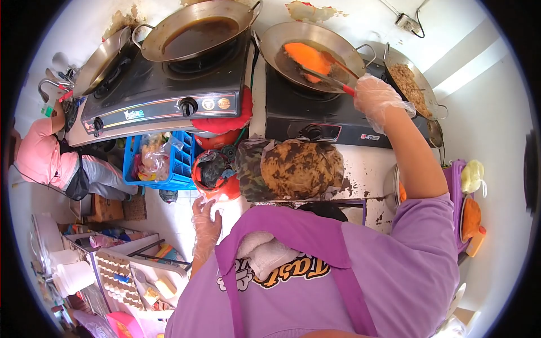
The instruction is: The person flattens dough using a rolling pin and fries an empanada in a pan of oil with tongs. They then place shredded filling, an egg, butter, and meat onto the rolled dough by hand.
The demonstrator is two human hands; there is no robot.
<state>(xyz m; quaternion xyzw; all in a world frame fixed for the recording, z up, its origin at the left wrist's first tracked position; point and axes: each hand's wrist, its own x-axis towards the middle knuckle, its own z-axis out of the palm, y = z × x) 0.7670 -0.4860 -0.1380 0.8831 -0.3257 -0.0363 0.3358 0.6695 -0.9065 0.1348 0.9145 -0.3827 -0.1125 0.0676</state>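
Observation:
My right hand point(373, 94), in a clear plastic glove, is closed around a red-handled metal cooking utensil point(332, 80); its exact kind is hard to make out. A second, brown stick-like utensil point(342, 65) also runs from this hand into the wok point(276, 40). Both reach a bright orange, flat piece of food point(307, 56) lying in dark oil there. My left hand point(207, 222), gloved too, hangs low beside my body, fingers apart and holding nothing. Nearest to it is an orange-red bucket point(228, 188) with a dark bag in it.
Another wok point(197, 34) with dark oil sits on the left stove point(163, 101). Brown crumbly food fills a pan point(414, 84) at right. Below are a blue crate point(169, 183) and a camouflage-covered bundle point(301, 169). A person in pink point(42, 149) is at far left; egg trays point(115, 276) lie lower left.

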